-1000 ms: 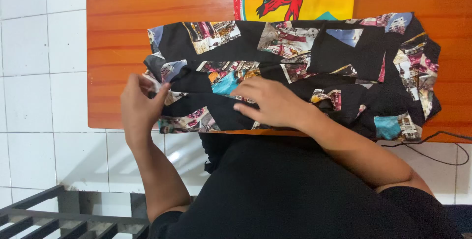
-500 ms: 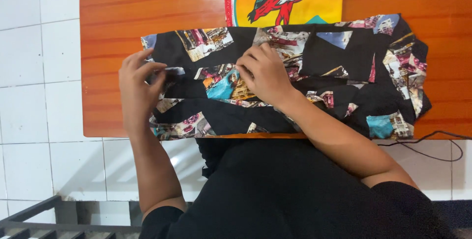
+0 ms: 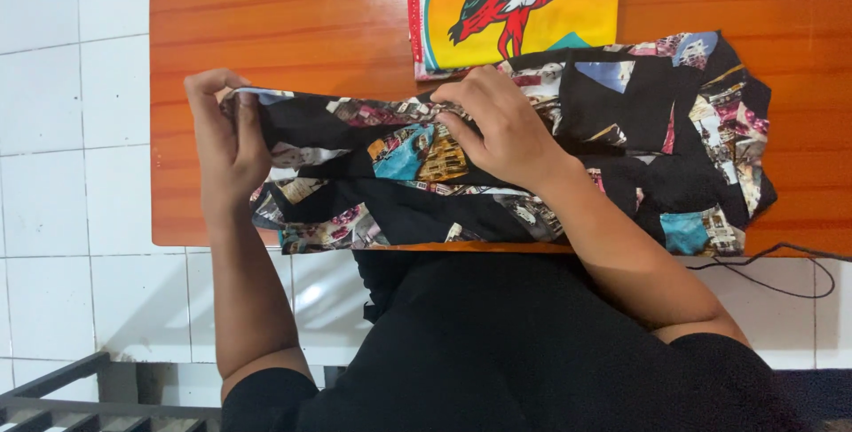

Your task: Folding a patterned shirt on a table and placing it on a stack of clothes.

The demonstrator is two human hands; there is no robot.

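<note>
Black patchwork-print cloth garment (image 3: 621, 130), partly folded, crumpled, on orange wooden table (image 3: 293, 15); left hand (image 3: 226, 134) pinching its 9 o'clock edge, right hand (image 3: 501, 126) gripping its middle fold.

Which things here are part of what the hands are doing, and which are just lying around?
In use:
left hand, gripping the cloth's edge
right hand, pinching the fold
black patterned cloth
orange table

Lying about:
bird-print cloth
black cable
dark rack
</note>
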